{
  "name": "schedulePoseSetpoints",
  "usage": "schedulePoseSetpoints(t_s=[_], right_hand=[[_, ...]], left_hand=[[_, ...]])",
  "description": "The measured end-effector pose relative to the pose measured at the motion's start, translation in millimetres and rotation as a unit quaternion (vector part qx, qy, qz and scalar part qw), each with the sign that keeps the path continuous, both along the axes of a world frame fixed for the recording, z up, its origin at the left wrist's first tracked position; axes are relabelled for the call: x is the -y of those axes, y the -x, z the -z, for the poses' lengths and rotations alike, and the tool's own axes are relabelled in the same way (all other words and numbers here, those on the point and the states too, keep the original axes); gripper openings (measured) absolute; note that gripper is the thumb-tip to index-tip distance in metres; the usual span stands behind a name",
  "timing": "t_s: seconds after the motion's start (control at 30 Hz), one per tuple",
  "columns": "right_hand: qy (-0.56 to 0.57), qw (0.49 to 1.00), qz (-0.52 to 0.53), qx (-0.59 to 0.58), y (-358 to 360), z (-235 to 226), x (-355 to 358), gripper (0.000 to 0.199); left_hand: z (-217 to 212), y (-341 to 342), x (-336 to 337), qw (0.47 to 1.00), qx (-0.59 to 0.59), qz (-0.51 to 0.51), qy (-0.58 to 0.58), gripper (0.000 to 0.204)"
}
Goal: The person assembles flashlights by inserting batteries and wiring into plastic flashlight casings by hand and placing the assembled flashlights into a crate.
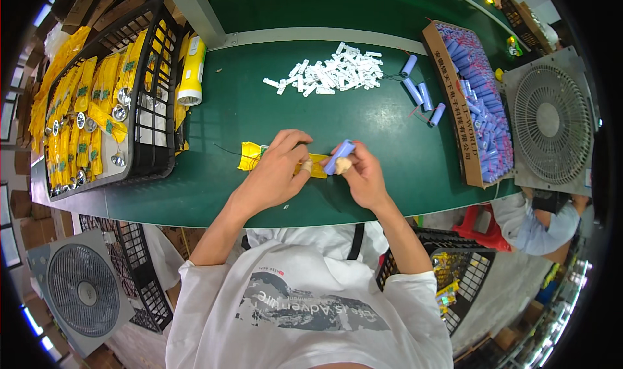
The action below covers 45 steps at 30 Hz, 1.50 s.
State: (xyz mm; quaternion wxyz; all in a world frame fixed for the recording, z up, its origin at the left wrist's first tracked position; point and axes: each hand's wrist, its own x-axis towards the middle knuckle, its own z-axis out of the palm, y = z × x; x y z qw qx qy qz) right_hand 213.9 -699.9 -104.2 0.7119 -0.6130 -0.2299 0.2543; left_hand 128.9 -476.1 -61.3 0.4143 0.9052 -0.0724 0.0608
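Head view: both bare hands work close together near the front edge of a green tabletop (240, 109). The left hand (276, 171) lies over a yellow flashlight casing (249, 157), its fingers bent around the casing and grasping it against the table; both ends of the casing show past the hand, and a thin black wire (227, 151) trails from the left one. The right hand (365, 177) pinches a lavender cylindrical battery cell (339, 158), held tilted just above or at the casing's right end; whether the two touch cannot be told. A tan finger cover (342, 166) shows on the right hand beside the cell.

Beyond the hands lies a loose heap of small white flat strips (341, 73). To its right, four loose battery cells (426, 96) with thin leads lie near an open cardboard carton (454, 103) packed with similar cells. At the left, a black plastic crate (156, 170) holds many yellow casings with round silvery reflectors, and a yellow-and-white flashlight (193, 67) stands just beside it. A grey fan (551, 112) is at the far right, near another person in pale clothing (529, 225) and a red stool (479, 229).
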Motion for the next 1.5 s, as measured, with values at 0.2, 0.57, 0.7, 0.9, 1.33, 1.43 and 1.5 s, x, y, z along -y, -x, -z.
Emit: schedulePoseSetpoints(t_s=[0.2, 0.57, 0.7, 0.9, 1.33, 1.43, 1.5], right_hand=[[0.139, 0.953, -0.002, 0.27, 10, 3, 1, 0.027], [0.187, 0.875, -0.007, 0.446, 12, -7, -6, 0.033], [0.189, 0.874, -0.01, 0.448, 12, -11, -8, 0.035], [0.155, 0.879, 0.024, 0.45, 7, -17, -19, 0.031], [0.222, 0.834, 0.003, 0.504, 16, -33, -52, 0.034], [0.21, 0.829, -0.007, 0.518, 19, -26, -54, 0.035], [0.223, 0.818, -0.006, 0.53, 22, -26, -54, 0.036]], left_hand=[[-1, 0, 1, 1.0, -0.015, 0.0, -0.007, 0.011], [-2, 7, -2, 0.996, 0.017, -0.028, -0.084, 0.011], [-12, 16, -20, 0.991, 0.005, -0.064, -0.114, 0.012], [-10, 18, -34, 0.997, -0.007, -0.064, -0.048, 0.011], [0, 24, -49, 0.997, -0.003, -0.069, 0.046, 0.013], [5, 28, -56, 0.998, 0.006, -0.05, 0.042, 0.015], [6, 28, -57, 0.998, 0.004, -0.044, 0.043, 0.016]])
